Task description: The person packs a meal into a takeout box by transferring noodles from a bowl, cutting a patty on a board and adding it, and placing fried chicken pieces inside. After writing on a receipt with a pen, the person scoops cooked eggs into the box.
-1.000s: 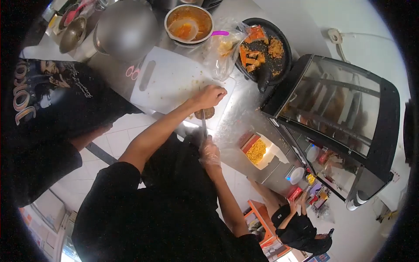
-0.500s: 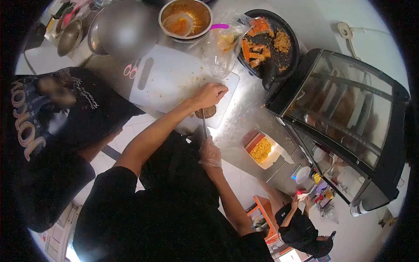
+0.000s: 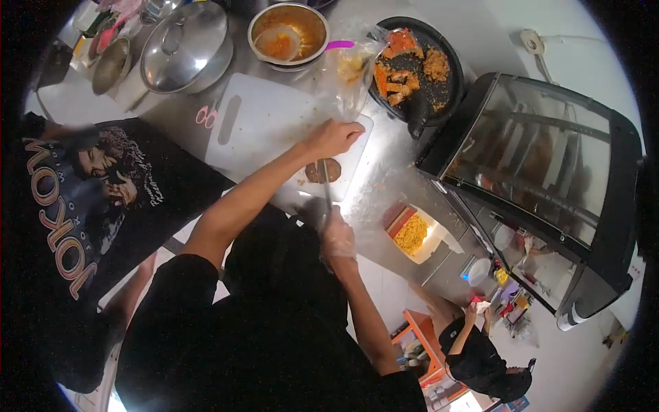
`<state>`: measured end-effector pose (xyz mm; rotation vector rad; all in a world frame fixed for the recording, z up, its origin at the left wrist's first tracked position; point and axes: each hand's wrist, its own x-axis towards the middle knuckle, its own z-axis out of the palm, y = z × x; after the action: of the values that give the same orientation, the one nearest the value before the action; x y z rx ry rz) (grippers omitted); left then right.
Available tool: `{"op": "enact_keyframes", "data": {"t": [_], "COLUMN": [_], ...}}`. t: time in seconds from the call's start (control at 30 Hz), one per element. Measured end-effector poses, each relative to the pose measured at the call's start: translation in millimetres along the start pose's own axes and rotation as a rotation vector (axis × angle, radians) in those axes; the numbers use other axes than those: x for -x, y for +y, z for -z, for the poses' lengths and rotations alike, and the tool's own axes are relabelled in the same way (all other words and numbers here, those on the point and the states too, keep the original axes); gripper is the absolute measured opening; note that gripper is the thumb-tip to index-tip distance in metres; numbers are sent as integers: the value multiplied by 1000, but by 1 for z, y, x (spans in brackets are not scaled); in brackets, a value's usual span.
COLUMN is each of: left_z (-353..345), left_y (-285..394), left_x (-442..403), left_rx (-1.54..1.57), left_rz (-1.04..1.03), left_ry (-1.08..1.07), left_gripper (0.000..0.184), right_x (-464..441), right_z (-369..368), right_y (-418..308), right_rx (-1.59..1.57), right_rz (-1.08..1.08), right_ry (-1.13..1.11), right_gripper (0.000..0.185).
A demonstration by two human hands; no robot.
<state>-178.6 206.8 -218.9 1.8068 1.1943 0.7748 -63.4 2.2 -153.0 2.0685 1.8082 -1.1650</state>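
Note:
My right hand [image 3: 338, 237], in a clear plastic glove, is closed round the handle of a knife [image 3: 327, 185]. The blade lies across a round brown patty [image 3: 333, 169] near the close edge of a white cutting board [image 3: 264, 127]. Just beyond the patty, my left hand [image 3: 335, 139] is bare and closed, by the knife's tip. Its curled fingers hide whatever may be in them. Small crumbs lie on the board around the patty.
Beyond the board stand a lidded pot [image 3: 185, 51], a steel bowl [image 3: 288, 34], a plastic bag [image 3: 349, 75] and a black pan [image 3: 419, 75] of food. Pink-handled scissors [image 3: 206, 117] lie left. Rightward are a box of yellow food [image 3: 413, 233] and a glass display case [image 3: 535, 158]. Two other people stand nearby.
The knife now crosses more of the patty's middle, and more of the patty shows. The person at left has moved back from the counter, uncovering the lidded pot.

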Motion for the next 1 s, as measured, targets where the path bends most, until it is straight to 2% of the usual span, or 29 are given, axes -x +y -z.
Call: {"op": "enact_keyframes", "data": {"t": [0.03, 0.1, 0.17, 0.23, 0.27, 0.3, 0.33, 0.4, 0.43, 0.47, 0.53, 0.57, 0.6, 0.67, 0.73, 0.8, 0.83, 0.9, 0.97, 1.0], "left_z": [-3, -20, -24, -27, -30, -33, -42, -30, -30, -31, -46, -46, -41, -32, -31, -1, 11, 17, 27, 34], "left_y": [5, -1, -12, -20, -25, -32, -37, -2, 9, 14, -8, -8, -10, -15, -18, 36, 50, 46, 28, 23], "left_x": [2, 11, 5, 0, -8, -18, -23, -21, -16, -13, -8, -12, -21, -33, -47, -13, 4, 48, 99, 126], "left_rx": [80, 64, 38, -167, -174, -111, -33, -2, 44, 87, -26, -98, -182, -198, -93, 23, 88, 25, -46, -98], "left_rz": [-103, -85, -74, -151, -161, -125, -86, -72, -107, -140, -180, -196, -220, -296, -473, -307, -249, -236, -224, -151], "left_ry": [39, 13, -6, -113, -110, -31, 36, 42, 26, 14, 8, -63, -130, -108, 108, 271, 346, 538, 646, 647], "left_gripper": [14, 15, 15, 17, 17, 17, 18, 18, 18, 17, 17, 16, 15, 14, 13, 11, 12, 13, 15, 15], "right_x": [8, 9, -5, -18, -30, -23, -12, 7, 11, 8, -13, -21, -28, -34, -25, -8, -9, -9, -19, -27], "right_z": [2, -6, -30, -31, -26, -7, 8, 27, 26, 13, -34, -51, -38, 0, 38, 51, 50, 50, 45, 37], "right_y": [3, 11, 22, 14, 10, 3, 0, -1, -2, 2, 26, 40, 27, 2, -4, 4, 11, 29, 49, 59], "right_rx": [45, 92, -35, -132, -219, -147, -148, -50, -30, -29, -167, -310, -316, -138, -102, -286, -235, -137, -3, -5], "right_rz": [49, 97, -25, -98, -133, 21, 18, 55, -47, -47, -145, -103, -102, -94, -17, -83, -209, -182, -166, -162], "right_ry": [70, 142, 78, 32, 4, 53, 63, 111, 70, 71, 70, 115, 120, 106, 182, 229, 246, 312, 363, 368], "right_gripper": [18, 17, 23, 24, 26, 27, 27, 29, 30, 30, 31, 33, 33, 30, 30, 33, 41, 44, 49, 49]}}
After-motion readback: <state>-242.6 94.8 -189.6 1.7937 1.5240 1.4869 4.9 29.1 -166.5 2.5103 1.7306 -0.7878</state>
